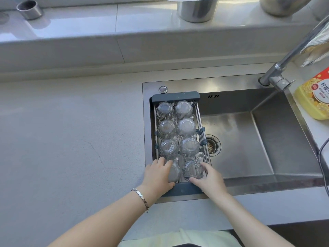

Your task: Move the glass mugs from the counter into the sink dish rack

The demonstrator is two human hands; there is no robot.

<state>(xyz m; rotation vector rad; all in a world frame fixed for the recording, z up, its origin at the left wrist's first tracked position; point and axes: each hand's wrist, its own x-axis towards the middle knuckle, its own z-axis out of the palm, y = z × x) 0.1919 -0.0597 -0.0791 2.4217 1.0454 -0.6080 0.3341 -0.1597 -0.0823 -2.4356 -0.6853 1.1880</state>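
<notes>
Eight glass mugs sit mouth-down in the dish rack (175, 95), which spans the left end of the stainless sink (263, 139). They stand in two columns of four. The six farther ones are free of the hands; the third mug in the left column (168, 147) shows a small barcode sticker on its upturned base. Their handles are hard to pick out, since the clear glass blends with the rack wires beneath.

The nearest pair is in the person's grasp. The left hand (157, 175) is wrapped around the near-left mug (175, 172), thumb at the near side and fingers over the far side; the hand covers much of the glass. The right hand (207, 177) is clamped on the near-right mug (193, 169), fingers curled at its right edge and thumb under its near rim. Whether either mug rests fully on the rack wires cannot be told. The near end bar of the rack is partly hidden behind both wrists. A metal bracelet (141, 197) circles the left wrist.

The grey counter (71, 139) lies left of the sink. In the basin, the drain strainer (211, 145) sits just right of the rack. The faucet (277, 75) rises at the far right corner, its spout cut off by the frame edge. A yellow detergent bottle (313, 100) stands beside it, partly cropped. On the ledge behind, a metal cup (30, 9) lies tilted, and two larger metal vessels are cut off at the top.
</notes>
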